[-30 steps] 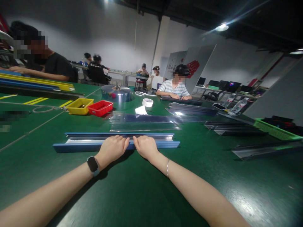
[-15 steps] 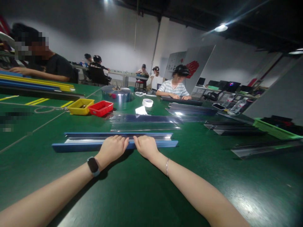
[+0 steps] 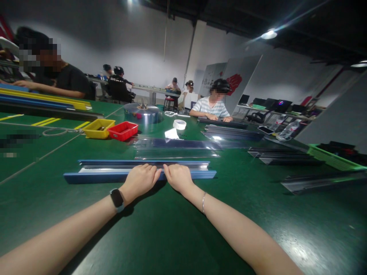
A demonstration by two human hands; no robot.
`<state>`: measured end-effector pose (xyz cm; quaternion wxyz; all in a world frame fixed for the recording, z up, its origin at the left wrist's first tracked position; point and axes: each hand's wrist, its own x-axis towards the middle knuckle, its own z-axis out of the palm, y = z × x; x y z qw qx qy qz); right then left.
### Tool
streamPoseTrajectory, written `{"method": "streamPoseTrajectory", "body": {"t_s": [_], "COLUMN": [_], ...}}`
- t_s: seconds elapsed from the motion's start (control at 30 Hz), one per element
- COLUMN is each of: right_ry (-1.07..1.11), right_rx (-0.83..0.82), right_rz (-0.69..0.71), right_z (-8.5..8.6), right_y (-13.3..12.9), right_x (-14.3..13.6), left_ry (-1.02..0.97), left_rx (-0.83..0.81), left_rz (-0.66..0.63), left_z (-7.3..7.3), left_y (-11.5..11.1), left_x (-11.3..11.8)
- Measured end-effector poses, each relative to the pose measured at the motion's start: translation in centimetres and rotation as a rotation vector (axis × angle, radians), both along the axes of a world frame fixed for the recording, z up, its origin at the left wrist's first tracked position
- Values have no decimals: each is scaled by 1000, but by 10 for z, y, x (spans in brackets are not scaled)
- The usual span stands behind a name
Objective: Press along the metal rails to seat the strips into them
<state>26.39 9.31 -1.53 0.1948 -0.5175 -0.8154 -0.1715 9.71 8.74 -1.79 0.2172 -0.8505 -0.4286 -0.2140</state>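
Note:
A long blue channel-shaped profile with a pale inner face lies across the green table in front of me. My left hand is closed over its near edge around the middle, fingers reaching into the channel and thumb pointing right. Close beside it, my right hand is curled over the same edge, its thumb almost meeting the left one. The fingertips of both hands are hidden inside the channel. Just beyond the profile lie clear plastic strips.
A yellow bin and a red bin stand beyond, left of a tape roll and a big film reel. Dark profiles and a green basket are at right. Co-workers sit at far left and across the table.
My left hand has slid a little to the right along the profile, closer to my right hand. The right hand and the profile stay nearly where they were.

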Motion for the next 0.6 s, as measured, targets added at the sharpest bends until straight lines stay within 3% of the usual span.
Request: {"method": "streamPoseTrajectory", "body": {"t_s": [0.6], "right_ry": [-14], "right_rx": [-28], "right_rz": [11], "right_z": [3], "right_y": [-1], "right_x": [-3], "left_ry": [-91], "left_rx": [21], "left_rz": [16], "left_z": [1], "left_y": [5], "left_x": [1]}}
